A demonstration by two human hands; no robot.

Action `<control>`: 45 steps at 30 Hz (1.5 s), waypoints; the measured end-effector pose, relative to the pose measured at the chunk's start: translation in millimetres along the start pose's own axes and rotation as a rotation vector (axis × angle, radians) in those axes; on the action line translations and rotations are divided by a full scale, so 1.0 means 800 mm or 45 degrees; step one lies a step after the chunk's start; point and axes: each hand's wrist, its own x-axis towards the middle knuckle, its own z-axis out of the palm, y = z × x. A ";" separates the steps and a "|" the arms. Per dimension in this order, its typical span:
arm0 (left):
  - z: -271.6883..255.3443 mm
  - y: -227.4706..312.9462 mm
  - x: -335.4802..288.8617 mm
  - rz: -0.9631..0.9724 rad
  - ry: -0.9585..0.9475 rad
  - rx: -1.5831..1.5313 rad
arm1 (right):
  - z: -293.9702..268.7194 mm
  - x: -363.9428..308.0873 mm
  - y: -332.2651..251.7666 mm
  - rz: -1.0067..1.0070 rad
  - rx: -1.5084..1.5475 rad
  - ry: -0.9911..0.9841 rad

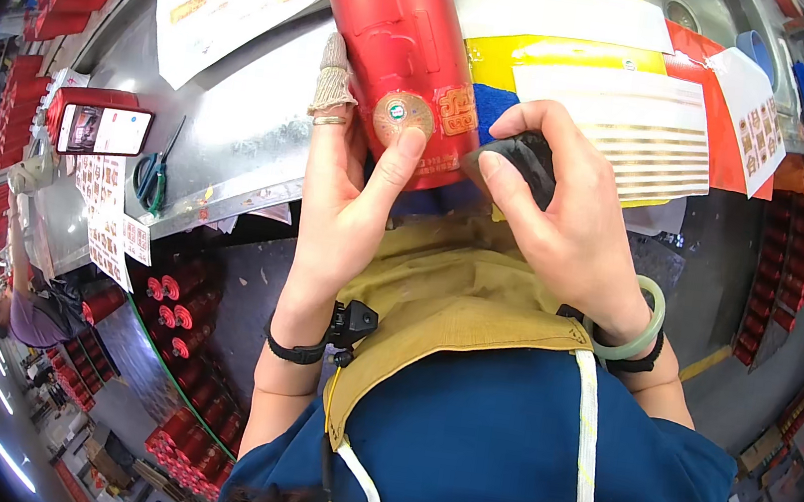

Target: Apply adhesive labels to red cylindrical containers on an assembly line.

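A red metal canister (393, 34) with raised shapes lies in front of me at the bench edge. Near its close end are a round gold sticker (402, 114) and a gold square emblem (457, 109). My left hand (357, 170) grips the canister's left side, its thumb on the round sticker and a fabric cover on one finger. In my right hand (559, 195) is a dark, flat scraper-like piece (525, 161), pinched between thumb and fingers. Its edge is close to the canister's lower right side; whether it touches I cannot tell.
White sticker sheets (236, 5) lie at the left on the metal bench (248, 112), beside a phone (104, 130) and scissors (155, 171). Striped strips (617, 137) and yellow sheets (509, 33) lie right. Red canisters (178, 314) stand below left; another person (39, 307) is far left.
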 end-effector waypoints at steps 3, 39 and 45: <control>0.004 0.002 0.000 -0.006 0.018 -0.013 | 0.001 0.003 0.000 0.035 -0.007 0.003; 0.006 0.006 0.009 0.054 0.048 0.007 | 0.017 0.011 0.012 -0.089 -0.029 0.088; 0.007 0.004 0.010 0.011 0.057 0.030 | 0.012 0.015 0.005 0.056 -0.001 0.028</control>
